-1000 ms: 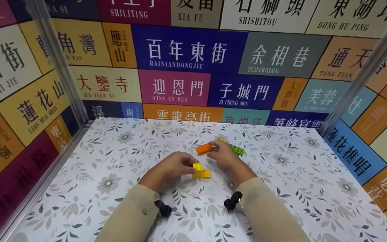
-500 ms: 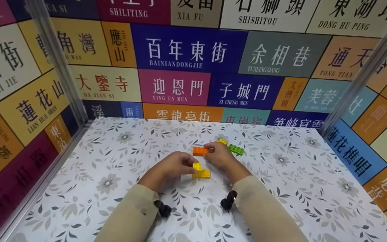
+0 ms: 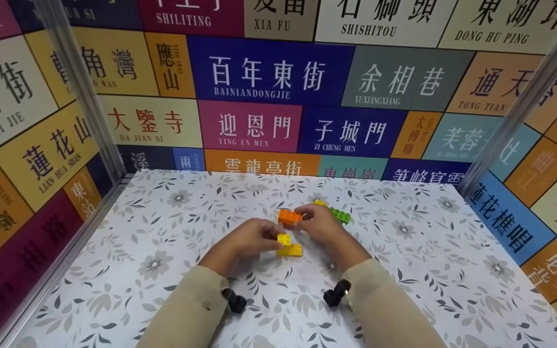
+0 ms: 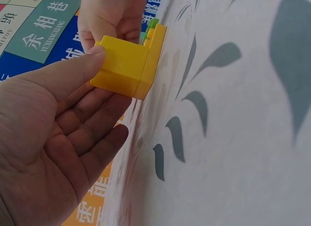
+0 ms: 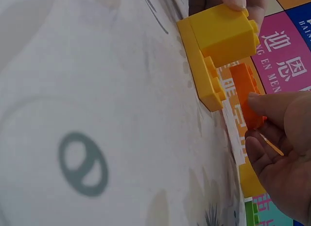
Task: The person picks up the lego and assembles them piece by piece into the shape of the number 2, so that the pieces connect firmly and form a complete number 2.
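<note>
My left hand [image 3: 254,236] pinches a tall yellow toy brick [image 4: 121,60] between thumb and fingers. That brick sits on one end of a longer, flatter yellow brick [image 3: 296,251], whose other end shows bare studs; the pair stands on the table. Just beyond it, my right hand [image 3: 324,224] grips the right end of an orange brick [image 3: 286,217]. In the right wrist view the orange brick [image 5: 244,92] is apart from the yellow pair, with its studs facing away from the table. Whether its underside touches the tabletop, I cannot tell.
Behind the right hand lie a green brick [image 3: 341,215] and another yellow brick [image 3: 320,202], both partly covered by that hand. A floral cloth covers the table [image 3: 162,299]. Panels printed with place names [image 3: 269,72] enclose the back and sides.
The orange brick has turned from a slant to nearly level and shifted slightly left and nearer with the right hand. My left hand and the yellow pair have stayed in place.
</note>
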The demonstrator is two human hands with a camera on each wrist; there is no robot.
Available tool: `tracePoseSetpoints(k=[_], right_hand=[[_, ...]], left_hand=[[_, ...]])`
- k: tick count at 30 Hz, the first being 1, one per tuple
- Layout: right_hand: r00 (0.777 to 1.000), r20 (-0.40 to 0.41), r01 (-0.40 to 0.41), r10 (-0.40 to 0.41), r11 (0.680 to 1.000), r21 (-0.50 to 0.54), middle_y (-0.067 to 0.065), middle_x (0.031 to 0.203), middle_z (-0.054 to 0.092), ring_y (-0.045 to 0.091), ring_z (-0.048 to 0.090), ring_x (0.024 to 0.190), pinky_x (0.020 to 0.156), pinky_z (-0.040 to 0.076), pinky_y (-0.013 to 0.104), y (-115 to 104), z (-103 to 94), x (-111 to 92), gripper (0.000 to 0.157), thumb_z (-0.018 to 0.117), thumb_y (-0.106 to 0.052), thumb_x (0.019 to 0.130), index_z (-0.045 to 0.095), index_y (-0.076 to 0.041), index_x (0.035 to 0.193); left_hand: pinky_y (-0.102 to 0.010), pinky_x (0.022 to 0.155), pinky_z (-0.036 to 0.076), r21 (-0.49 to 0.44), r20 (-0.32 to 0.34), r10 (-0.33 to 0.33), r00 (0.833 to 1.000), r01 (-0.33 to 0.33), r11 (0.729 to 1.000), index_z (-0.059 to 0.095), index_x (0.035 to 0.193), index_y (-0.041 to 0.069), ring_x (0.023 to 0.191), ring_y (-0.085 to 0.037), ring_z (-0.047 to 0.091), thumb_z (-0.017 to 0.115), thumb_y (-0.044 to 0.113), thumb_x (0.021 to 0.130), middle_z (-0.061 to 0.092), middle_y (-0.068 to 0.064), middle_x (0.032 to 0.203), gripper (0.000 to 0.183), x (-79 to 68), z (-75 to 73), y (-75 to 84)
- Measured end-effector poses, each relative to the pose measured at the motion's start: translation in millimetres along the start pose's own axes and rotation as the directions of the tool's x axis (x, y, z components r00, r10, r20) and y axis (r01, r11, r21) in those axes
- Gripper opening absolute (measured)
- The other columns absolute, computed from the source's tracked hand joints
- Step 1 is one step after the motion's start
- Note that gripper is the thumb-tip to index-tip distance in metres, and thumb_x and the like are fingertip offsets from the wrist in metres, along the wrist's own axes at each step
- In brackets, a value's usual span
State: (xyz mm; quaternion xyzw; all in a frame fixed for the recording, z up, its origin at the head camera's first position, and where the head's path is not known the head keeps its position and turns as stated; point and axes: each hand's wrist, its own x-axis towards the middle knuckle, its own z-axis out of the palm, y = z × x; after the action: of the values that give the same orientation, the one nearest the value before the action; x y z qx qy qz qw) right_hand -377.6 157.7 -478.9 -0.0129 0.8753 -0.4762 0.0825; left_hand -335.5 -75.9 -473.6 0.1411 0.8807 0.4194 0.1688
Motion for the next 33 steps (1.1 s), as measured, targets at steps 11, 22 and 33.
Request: tracePoseSetpoints(k=[11,22,33], right_hand=[[0.992,0.047,0.125,-0.121,0.988,-0.091,0.001,0.134,0.073,0.023,0.068,0.125,0.11,0.056,0.045,-8.2,-19.4,-24.3,0.037,0.079,-0.019,0.098,0.074,-0.023,0.134],[0.973,0.086,0.216,-0.213,0.976,-0.026,0.006,0.129,0.076,0.027,0.072,0.118,0.105,0.059,0.043,-12.7,-25.9,-43.9,0.037,0.082,-0.017,0.094,0.076,-0.017,0.131],[0.96,0.12,0.26,-0.254,0.965,-0.042,0.007,0.121,0.078,0.02,0.071,0.107,0.094,0.06,0.036,-11.2,-30.8,-50.1,0.036,0.083,-0.015,0.092,0.078,-0.015,0.127]], left_hand=[[-0.037,0.089,0.057,-0.02,0.005,-0.027,1.0,0.027,0.999,0.078,0.114,0.033,0.1,-0.02,0.067,0.083,0.033,0.095,0.075,0.008,0.107,0.019,4.3,3.2,-2.0],[-0.036,0.09,0.055,-0.018,-0.025,0.004,1.0,-0.004,1.0,0.077,0.111,0.027,0.096,-0.019,0.065,0.083,0.035,0.094,0.075,0.005,0.105,0.02,7.1,7.5,-2.4],[-0.04,0.101,0.054,-0.048,-0.022,-0.02,1.0,0.019,0.999,0.076,0.117,0.027,0.102,-0.019,0.067,0.085,0.037,0.092,0.075,0.006,0.107,0.028,7.6,9.1,-1.2]])
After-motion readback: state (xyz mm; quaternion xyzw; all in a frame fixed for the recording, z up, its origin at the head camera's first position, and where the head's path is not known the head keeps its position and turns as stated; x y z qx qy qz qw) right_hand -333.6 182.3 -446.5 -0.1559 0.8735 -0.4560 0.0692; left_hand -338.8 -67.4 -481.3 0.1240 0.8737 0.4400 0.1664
